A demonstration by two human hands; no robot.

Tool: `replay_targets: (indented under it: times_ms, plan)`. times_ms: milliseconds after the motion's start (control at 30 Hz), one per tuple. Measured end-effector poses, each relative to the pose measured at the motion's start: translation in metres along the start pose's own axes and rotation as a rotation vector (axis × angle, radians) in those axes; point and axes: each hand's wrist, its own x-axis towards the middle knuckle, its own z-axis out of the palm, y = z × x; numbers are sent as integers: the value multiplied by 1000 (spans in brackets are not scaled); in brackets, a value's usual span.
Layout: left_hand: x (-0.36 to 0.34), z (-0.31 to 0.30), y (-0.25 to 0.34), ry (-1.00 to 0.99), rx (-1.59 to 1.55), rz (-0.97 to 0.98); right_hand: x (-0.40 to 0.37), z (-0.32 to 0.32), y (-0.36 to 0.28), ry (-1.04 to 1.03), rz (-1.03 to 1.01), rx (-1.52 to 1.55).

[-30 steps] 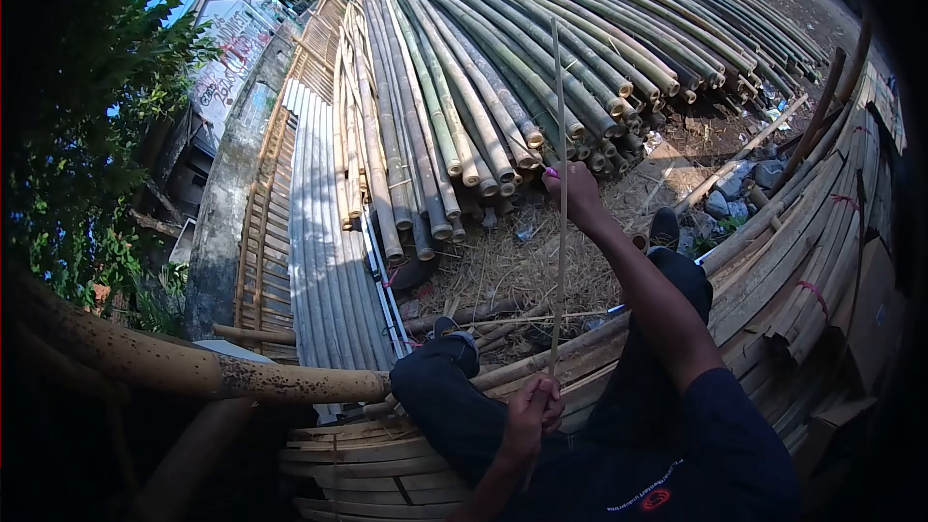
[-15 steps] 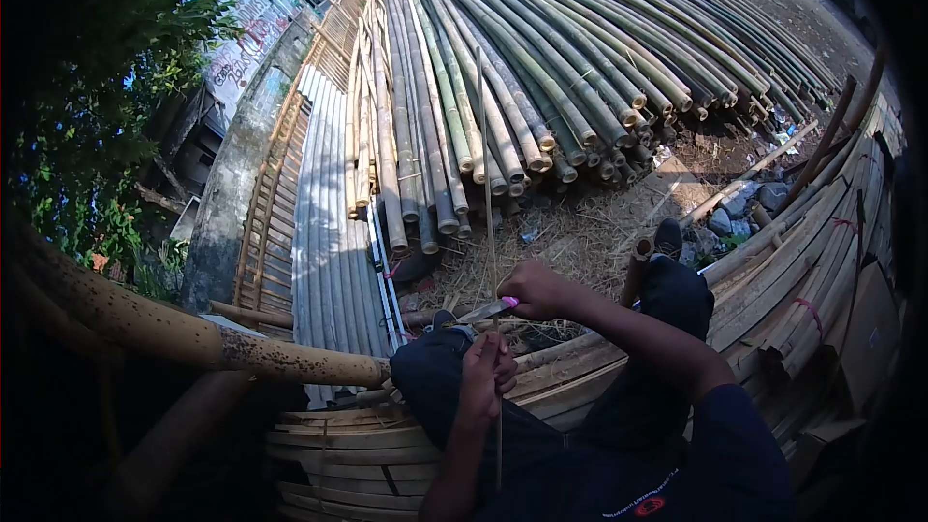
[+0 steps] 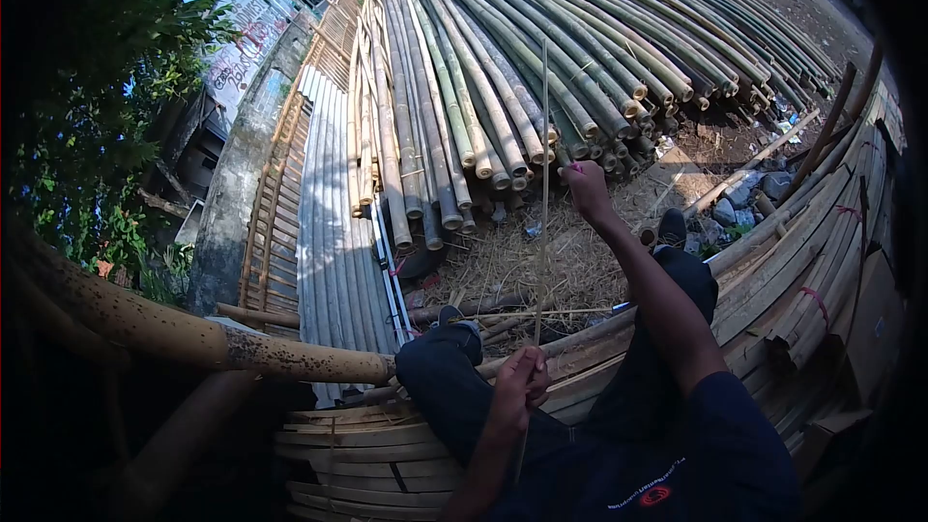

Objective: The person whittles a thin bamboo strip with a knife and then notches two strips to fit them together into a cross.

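Between hands (image 3: 522,382), long thin bamboo strip (image 3: 543,213)

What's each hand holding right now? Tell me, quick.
Left hand: closed, gripping the strip near its lower end.
Right hand: closed on a pink-handled tool, raised beside the strip.
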Motion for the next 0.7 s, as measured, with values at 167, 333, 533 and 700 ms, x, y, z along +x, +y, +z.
replay_targets:
  times_ms: [167, 333, 533, 700]
  plan:
    - [11, -26, 35, -46, -159, -17, -59, 10, -46, -466, -434, -63]
    - [23, -39, 32, -223, -400, -139, -105, 34, -64, -773, -759, -266]
    - [19, -27, 25, -62, -319, -73, -110, 41, -66, -737, -779, -319]
    - [-1, -12, -10, -120, -309, -188, -36, 30, -37, -182, -313, -390]
